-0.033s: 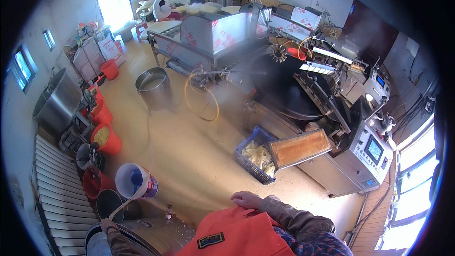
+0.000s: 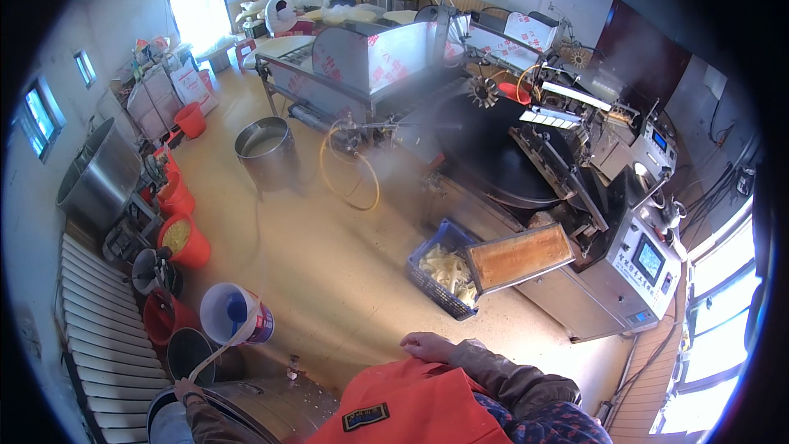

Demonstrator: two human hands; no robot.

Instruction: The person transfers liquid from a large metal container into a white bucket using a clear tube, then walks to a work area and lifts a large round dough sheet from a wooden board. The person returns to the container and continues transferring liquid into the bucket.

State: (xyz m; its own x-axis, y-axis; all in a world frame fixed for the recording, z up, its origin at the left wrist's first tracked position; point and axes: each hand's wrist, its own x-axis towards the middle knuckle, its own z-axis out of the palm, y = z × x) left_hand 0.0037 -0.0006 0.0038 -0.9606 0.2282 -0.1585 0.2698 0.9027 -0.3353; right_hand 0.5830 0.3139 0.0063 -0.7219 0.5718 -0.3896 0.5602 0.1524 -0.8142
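Note:
At the lower left my left hand (image 2: 189, 392) is closed around the end of a long, pale, slightly bent stick (image 2: 220, 351), beside the rim of a steel drum (image 2: 158, 417). The stick's far end reaches over a white bucket (image 2: 209, 322), which has a blue thing in it. Next to that stands a dark bucket (image 2: 182, 355). My right hand (image 2: 427, 346) rests in front of my orange apron (image 2: 411, 395), its fingers curled and nothing visible in them. Its fingertips are partly hidden.
A blue crate (image 2: 436, 289) of pale strips stands ahead, beside a tilted brown tray (image 2: 522, 257). To the right is a machine with a round black plate (image 2: 501, 152) and a control box (image 2: 633, 263). A steel pot (image 2: 269, 160) stands on the floor. Far off, a person (image 2: 283, 12) sits.

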